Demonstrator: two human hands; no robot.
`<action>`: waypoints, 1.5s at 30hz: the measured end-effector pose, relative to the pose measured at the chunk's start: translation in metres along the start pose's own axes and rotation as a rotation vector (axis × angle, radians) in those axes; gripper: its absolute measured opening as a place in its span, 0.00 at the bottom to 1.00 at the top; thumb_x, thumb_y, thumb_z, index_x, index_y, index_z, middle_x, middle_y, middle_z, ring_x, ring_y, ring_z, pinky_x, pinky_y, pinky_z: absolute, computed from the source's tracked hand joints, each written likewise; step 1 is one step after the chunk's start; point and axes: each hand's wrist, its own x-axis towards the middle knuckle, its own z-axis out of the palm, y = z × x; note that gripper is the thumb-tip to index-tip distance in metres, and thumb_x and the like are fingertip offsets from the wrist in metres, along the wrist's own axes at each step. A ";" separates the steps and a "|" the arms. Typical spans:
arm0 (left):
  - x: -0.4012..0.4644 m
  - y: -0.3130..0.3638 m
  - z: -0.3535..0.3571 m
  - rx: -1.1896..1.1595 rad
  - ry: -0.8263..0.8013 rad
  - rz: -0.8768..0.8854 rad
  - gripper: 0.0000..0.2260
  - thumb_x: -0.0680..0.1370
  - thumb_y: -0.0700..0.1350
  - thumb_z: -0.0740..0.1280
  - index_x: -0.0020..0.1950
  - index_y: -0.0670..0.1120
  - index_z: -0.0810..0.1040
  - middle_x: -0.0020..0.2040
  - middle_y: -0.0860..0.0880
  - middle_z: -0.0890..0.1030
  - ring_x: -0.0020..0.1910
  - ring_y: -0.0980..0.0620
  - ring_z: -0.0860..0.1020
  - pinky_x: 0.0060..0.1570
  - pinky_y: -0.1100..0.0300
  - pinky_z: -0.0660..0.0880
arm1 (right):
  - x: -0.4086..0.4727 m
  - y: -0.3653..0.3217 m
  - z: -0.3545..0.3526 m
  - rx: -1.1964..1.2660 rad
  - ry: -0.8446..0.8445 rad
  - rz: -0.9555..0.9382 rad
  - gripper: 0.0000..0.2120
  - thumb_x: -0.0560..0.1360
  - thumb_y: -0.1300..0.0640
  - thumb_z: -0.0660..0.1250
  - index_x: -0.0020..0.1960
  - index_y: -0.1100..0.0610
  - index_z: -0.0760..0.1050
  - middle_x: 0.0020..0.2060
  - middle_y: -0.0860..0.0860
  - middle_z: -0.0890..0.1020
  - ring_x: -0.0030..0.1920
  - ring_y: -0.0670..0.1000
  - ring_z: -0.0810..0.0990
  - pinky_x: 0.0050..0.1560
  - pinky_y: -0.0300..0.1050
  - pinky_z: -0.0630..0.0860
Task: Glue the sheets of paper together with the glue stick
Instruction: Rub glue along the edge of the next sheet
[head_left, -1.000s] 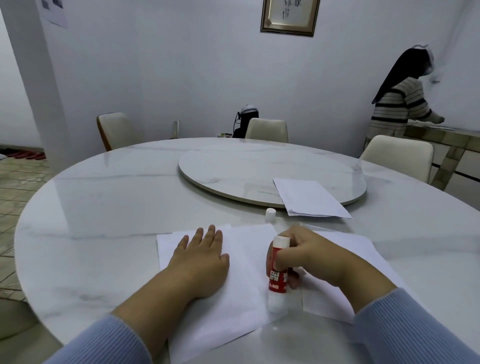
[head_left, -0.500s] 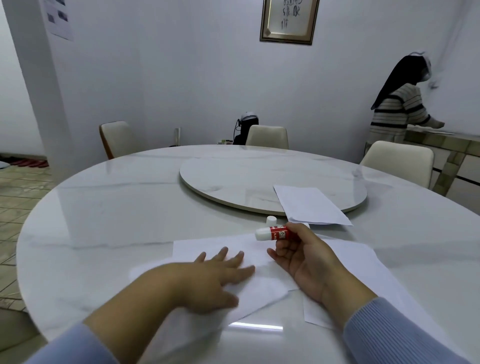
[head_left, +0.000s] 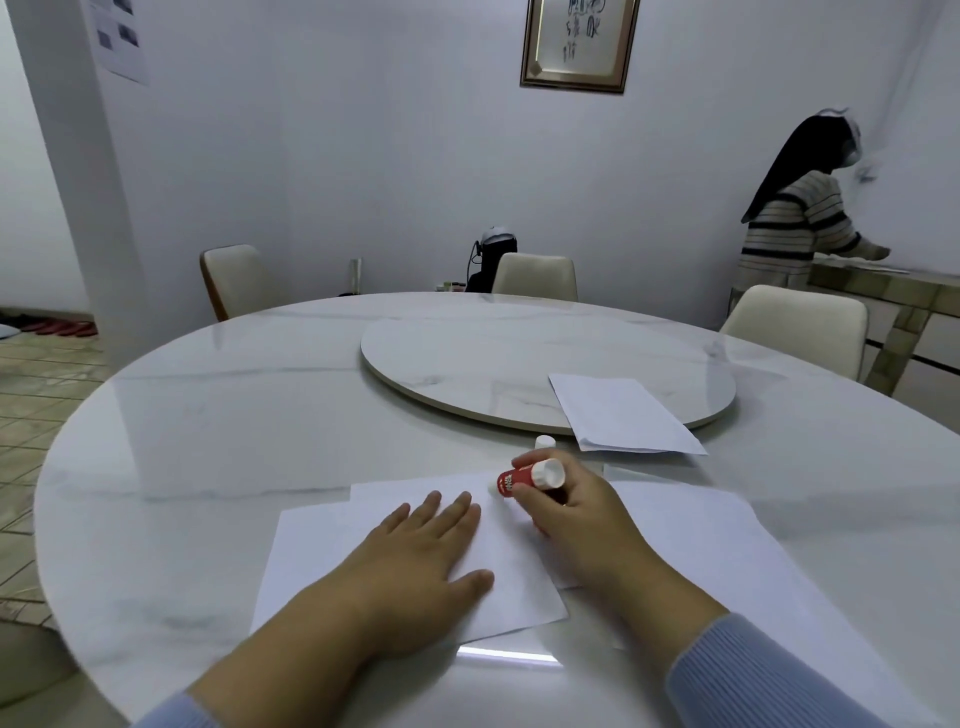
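Note:
A white sheet of paper (head_left: 332, 551) lies on the marble table (head_left: 208, 441) in front of me, overlapping another sheet beneath it. My left hand (head_left: 415, 566) rests flat on it, fingers straight. A further sheet (head_left: 727, 540) spreads to the right under my right forearm. My right hand (head_left: 566, 509) grips the red and white glue stick (head_left: 530, 478), which lies tilted over the top sheet's far right corner. The small white cap (head_left: 545, 442) stands on the table just beyond the stick.
A stack of white paper (head_left: 623, 415) lies partly on the round turntable (head_left: 467, 364) at mid-table. Several cream chairs surround the table. A person in a striped top (head_left: 795, 218) stands at a side counter, far right.
My left hand slid the top sheet and now lies flat on it, nearer the centre. My right hand turned palm down and brought the glue stick to the sheet's far corner.

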 end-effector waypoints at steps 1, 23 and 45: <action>0.000 0.000 0.000 0.007 -0.001 -0.005 0.29 0.80 0.59 0.48 0.77 0.54 0.39 0.78 0.58 0.39 0.76 0.57 0.37 0.75 0.58 0.37 | 0.000 0.001 0.000 -0.064 -0.015 -0.013 0.03 0.74 0.54 0.68 0.46 0.46 0.77 0.44 0.45 0.84 0.41 0.41 0.79 0.44 0.36 0.73; -0.007 0.009 0.001 -0.133 0.094 0.015 0.29 0.79 0.57 0.53 0.77 0.56 0.45 0.77 0.61 0.43 0.76 0.61 0.40 0.75 0.61 0.38 | 0.034 -0.032 -0.029 0.460 0.021 0.076 0.14 0.68 0.65 0.74 0.52 0.56 0.78 0.48 0.54 0.86 0.52 0.55 0.83 0.62 0.54 0.75; -0.008 0.009 0.001 -0.110 0.094 0.040 0.29 0.79 0.57 0.52 0.77 0.57 0.44 0.77 0.62 0.41 0.75 0.63 0.38 0.75 0.61 0.37 | 0.064 -0.031 -0.093 -0.716 0.121 0.159 0.11 0.64 0.54 0.79 0.42 0.54 0.80 0.40 0.50 0.81 0.42 0.52 0.79 0.39 0.40 0.73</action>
